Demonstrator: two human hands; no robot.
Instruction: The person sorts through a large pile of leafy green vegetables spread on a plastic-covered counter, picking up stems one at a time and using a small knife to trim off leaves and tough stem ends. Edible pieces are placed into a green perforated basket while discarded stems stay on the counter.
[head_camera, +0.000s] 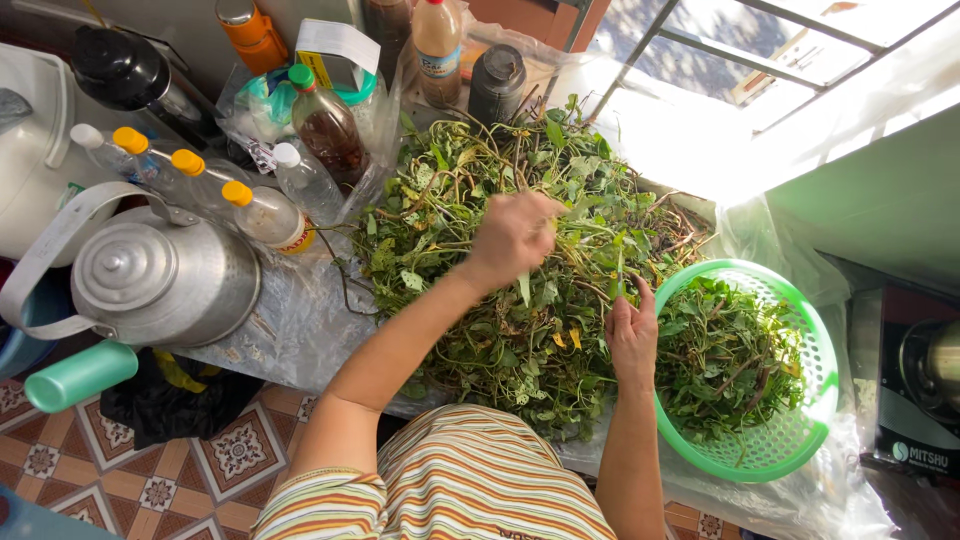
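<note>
The left hand (515, 235) was clenched on stems in the heap of greens (480, 290), beyond the right hand (632, 335), which pinched one upright sprig (basket (815, 345) just to its right).

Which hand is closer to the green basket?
The right hand. It holds a stem just beside the green basket's left rim, nearly touching it. The left hand is farther off, up over the middle of the pile of leafy vines.
</note>
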